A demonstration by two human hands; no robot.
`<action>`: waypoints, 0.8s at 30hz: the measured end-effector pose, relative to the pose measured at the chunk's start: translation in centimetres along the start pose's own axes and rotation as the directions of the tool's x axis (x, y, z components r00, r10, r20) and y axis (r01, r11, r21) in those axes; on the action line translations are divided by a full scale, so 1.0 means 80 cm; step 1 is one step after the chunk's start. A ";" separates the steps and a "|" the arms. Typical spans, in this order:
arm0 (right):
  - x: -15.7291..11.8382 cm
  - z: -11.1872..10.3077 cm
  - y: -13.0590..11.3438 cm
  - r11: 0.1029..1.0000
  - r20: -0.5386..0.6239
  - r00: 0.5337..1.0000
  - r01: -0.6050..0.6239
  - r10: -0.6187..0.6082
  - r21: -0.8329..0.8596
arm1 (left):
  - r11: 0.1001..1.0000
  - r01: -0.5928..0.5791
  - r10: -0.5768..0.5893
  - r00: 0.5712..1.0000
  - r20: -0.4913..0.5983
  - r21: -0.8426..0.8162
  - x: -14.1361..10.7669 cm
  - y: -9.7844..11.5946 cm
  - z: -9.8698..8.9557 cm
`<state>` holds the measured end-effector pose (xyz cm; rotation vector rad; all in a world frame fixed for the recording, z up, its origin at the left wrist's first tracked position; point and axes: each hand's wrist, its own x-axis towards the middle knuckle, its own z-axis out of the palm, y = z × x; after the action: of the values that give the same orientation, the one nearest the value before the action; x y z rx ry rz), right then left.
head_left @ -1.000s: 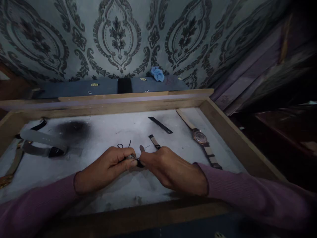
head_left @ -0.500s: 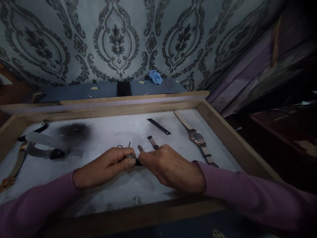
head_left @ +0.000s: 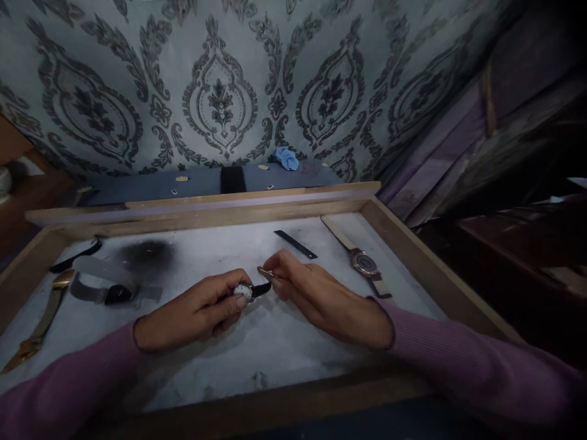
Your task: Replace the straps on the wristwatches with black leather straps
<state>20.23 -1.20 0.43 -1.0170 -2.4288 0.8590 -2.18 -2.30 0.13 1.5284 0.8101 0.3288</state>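
Note:
My left hand (head_left: pixel 202 307) is closed on a wristwatch (head_left: pixel 243 292), thumb and forefinger at its case. The watch has a pale dial facing up and a short black strap sticking out to the right. Close beside it, my right hand (head_left: pixel 316 296) pinches a small thin tool (head_left: pixel 266 273) whose exact kind I cannot make out. The strap's end reaches the right fingertips; whether they touch it I cannot tell. Beyond the right hand a flat black strip (head_left: pixel 296 244) lies on the white surface.
A wooden-rimmed tray (head_left: pixel 403 275) surrounds the work surface. On its right lies a brown-strapped watch (head_left: pixel 364 263); on its left are a gold watch (head_left: pixel 46 321) and a dark-faced watch (head_left: pixel 118 294). Blue cloth (head_left: pixel 287 158) sits on the ledge behind.
The watch has turned in my left hand, so its dial now shows. My right hand has lifted off it with the tool, covering the short strap piece seen before. The view has tilted up slightly.

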 end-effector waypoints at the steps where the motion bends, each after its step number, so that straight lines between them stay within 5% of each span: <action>1: 0.001 -0.001 0.001 0.998 -0.028 1.000 -0.004 0.006 0.070 | 1.000 -0.001 0.001 1.000 -0.004 0.007 0.001 0.000 0.000; 8: 0.010 0.002 0.001 0.804 -0.091 0.984 -0.069 0.152 0.591 | 0.997 0.010 -0.006 0.999 -0.053 0.082 0.001 -0.001 0.003; 17: 0.008 0.012 -0.003 0.783 0.088 0.993 -0.115 0.077 0.612 | 0.993 -0.033 0.041 0.997 -0.064 0.111 0.004 0.003 0.006; 24: 0.005 0.011 -0.005 0.777 0.091 0.994 -0.107 0.064 0.620 | 0.997 -0.022 0.015 0.996 -0.093 -0.080 0.002 -0.001 0.012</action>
<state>19.27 -1.48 0.07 -0.8377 -1.9067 1.6106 -1.47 -2.94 -0.12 1.4543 0.8459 0.4436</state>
